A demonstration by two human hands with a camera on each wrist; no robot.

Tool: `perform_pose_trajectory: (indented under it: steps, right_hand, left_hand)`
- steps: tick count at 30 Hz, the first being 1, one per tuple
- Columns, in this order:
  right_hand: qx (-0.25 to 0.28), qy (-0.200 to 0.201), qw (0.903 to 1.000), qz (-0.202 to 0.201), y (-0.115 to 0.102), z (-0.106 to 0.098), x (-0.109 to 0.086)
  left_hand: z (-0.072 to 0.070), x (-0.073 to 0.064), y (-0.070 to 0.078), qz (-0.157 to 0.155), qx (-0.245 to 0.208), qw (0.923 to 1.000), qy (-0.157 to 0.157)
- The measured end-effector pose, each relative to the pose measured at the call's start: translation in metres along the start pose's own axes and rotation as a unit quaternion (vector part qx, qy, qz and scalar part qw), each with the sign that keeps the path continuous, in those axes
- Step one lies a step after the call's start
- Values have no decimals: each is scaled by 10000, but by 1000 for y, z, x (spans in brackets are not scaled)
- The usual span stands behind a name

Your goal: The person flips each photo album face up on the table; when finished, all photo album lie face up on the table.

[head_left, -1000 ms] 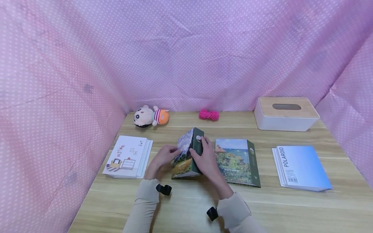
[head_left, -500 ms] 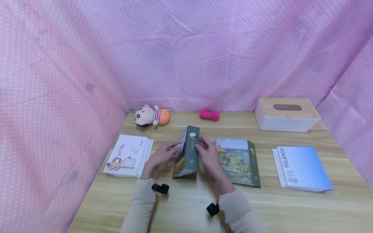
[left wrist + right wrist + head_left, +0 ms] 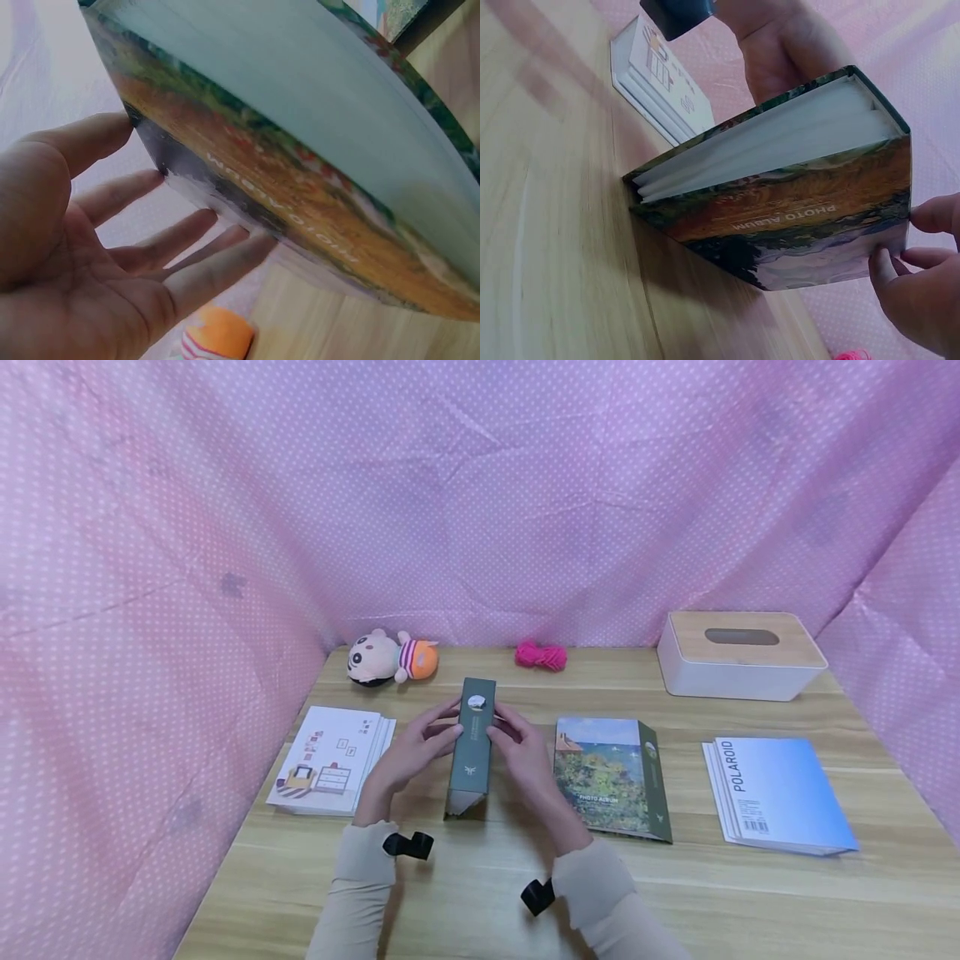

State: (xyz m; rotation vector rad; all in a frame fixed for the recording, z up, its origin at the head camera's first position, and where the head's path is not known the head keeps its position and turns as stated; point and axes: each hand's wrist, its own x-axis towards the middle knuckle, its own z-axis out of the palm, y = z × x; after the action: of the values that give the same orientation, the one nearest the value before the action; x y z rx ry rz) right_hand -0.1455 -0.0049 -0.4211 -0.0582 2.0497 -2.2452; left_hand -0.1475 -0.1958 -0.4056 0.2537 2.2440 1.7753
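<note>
A thick photo album (image 3: pixel 474 735) with a dark green spine and a painted landscape cover stands on edge on the table, its spine facing up. My left hand (image 3: pixel 408 752) holds it from the left, thumb by the spine and fingertips against the cover (image 3: pixel 247 150). From the other side my right hand (image 3: pixel 528 760) holds it, with fingertips on the cover reading PHOTO ALBUM (image 3: pixel 810 195) near the spine. Its page block shows between the covers in both wrist views. Just right of it lies a second green-spined album (image 3: pixel 603 768) with a seaside garden picture.
At the left lies a white illustrated album (image 3: pixel 330 760); a blue POLAROID album (image 3: pixel 783 789) lies at the right. Along the back are a plush doll (image 3: pixel 390 658), a pink yarn bundle (image 3: pixel 540 656) and a tissue box (image 3: pixel 738 656) with a wooden lid. Pink dotted cloth hangs behind.
The held album has turned from leaning with its cover showing to upright, spine up, and shifted slightly left. My right hand has moved off the spine to the album's right side.
</note>
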Motion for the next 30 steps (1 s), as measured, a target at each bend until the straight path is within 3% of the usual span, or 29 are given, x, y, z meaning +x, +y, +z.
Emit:
perform_pose_trajectory:
  steps: [5,9,14,25,30]
  right_hand:
    - [92,-230,9992,-312,4,8,2]
    - [-56,-422,9982,-426,5,15,2]
    - [-394,-576,9972,-273,8,23,2]
    - [-982,-1129,9887,121,31,37,1]
    - [-1314,-1378,9817,-44,43,41,-2]
  left_hand:
    - [-9,-7,10,-79,0,9999,72]
    - [-19,-7,-1,-123,26,9997,231]
    - [-29,-13,-4,-89,124,9991,384]
    - [-45,-25,-2,59,928,9928,754]
    - [-51,-29,1,-211,1352,9868,865]
